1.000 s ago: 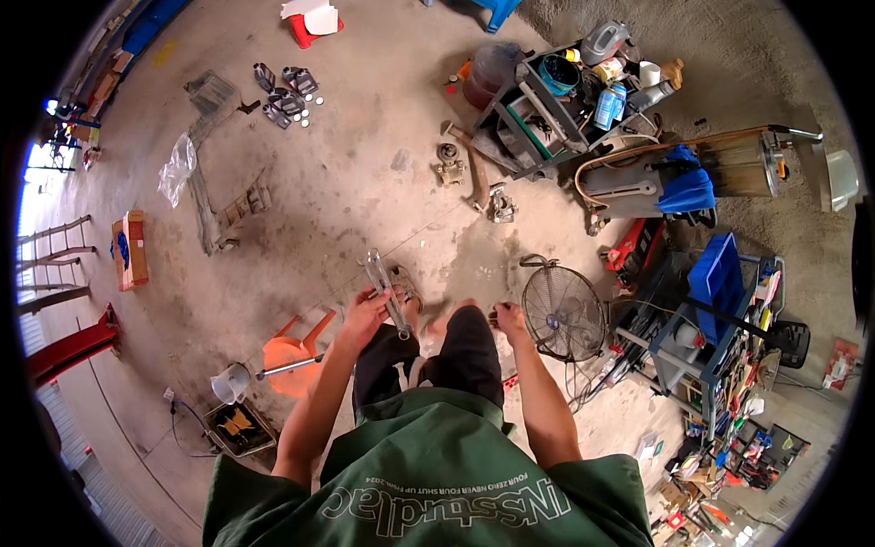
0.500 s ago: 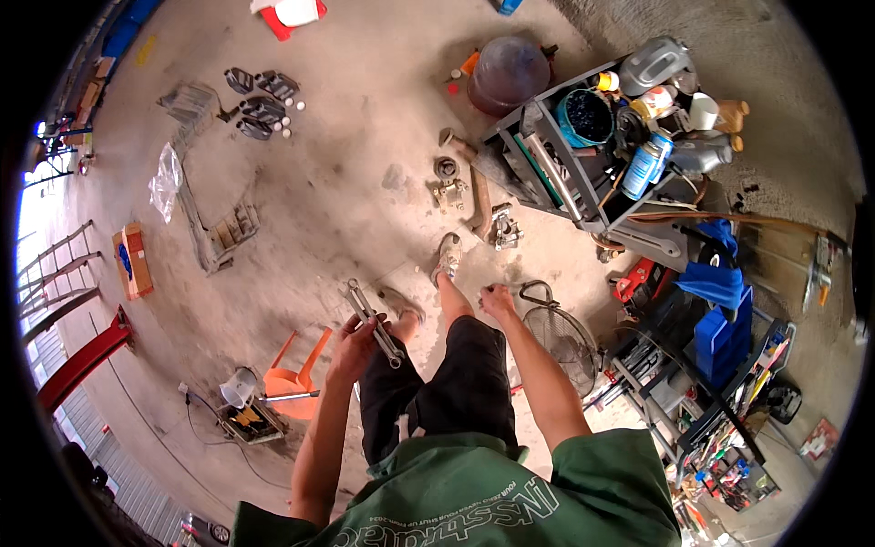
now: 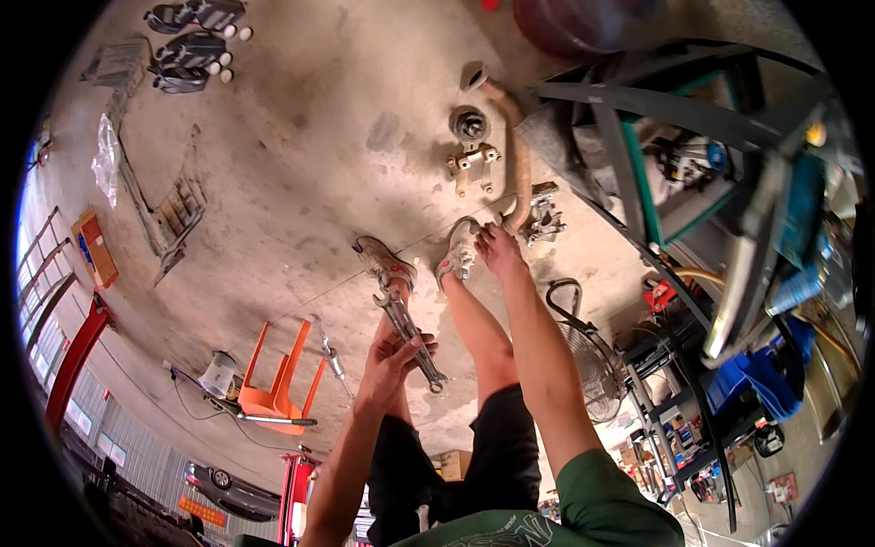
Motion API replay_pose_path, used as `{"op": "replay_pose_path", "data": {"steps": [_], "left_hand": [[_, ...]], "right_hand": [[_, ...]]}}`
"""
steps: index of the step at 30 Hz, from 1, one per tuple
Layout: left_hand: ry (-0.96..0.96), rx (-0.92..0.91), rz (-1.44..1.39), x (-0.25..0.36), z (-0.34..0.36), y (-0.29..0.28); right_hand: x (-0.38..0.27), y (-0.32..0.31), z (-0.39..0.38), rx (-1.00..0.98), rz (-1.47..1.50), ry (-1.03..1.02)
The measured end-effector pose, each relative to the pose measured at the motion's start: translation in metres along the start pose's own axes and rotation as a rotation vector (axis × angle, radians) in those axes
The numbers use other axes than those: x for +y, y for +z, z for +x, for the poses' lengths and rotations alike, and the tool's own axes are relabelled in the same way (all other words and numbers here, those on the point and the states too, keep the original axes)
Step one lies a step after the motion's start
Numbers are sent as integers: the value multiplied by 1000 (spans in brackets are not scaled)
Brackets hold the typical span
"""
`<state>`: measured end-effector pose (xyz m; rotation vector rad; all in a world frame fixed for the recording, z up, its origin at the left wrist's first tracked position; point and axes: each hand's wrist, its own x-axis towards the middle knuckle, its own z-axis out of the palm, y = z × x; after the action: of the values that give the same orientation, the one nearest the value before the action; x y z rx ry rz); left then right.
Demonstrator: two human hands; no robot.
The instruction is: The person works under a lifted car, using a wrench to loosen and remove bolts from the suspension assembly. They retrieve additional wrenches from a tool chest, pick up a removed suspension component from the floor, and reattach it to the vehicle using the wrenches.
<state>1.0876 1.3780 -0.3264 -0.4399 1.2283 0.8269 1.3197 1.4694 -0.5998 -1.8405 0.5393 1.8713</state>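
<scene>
My left hand [image 3: 396,351] is closed round a pair of steel combination wrenches [image 3: 410,333], their long shafts lying side by side. My right hand [image 3: 497,246] reaches out over the floor near my sneaker [image 3: 456,251], its fingers curled; whatever they hold, if anything, is too small to make out. Just beyond it lie a rusty bent pipe [image 3: 518,155], a round metal part [image 3: 470,123], a bracket-like casting [image 3: 472,167] and another metal fitting [image 3: 547,219].
A dark tool cart [image 3: 684,118] crowds the right side, with a fan [image 3: 592,365] and a blue bin [image 3: 756,383] below it. An orange stool [image 3: 278,397] is at lower left. Several dark bottles [image 3: 191,55], a frame-like metal part [image 3: 178,219] and a cardboard box [image 3: 96,251] lie leftward.
I have moved forward, bringing the cart and metal parts closer. My right hand has moved up in the picture toward the parts; my left still holds the wrenches.
</scene>
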Motion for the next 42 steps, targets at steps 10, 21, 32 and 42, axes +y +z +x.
{"op": "replay_pose_path", "data": {"steps": [10,21,32,42], "left_hand": [[-137,45,-88,-11,111,-68],[-75,107,-44,6,101,-77],[-27,25,-26,7,36,-40],[137,112,-101,7,-121,10]], "right_hand": [[3,52,182,151,120,-56],[4,57,195,250,117,-97],[-12,30,101,283,-17,-247],[16,15,-230,-25,-773,-480]]}}
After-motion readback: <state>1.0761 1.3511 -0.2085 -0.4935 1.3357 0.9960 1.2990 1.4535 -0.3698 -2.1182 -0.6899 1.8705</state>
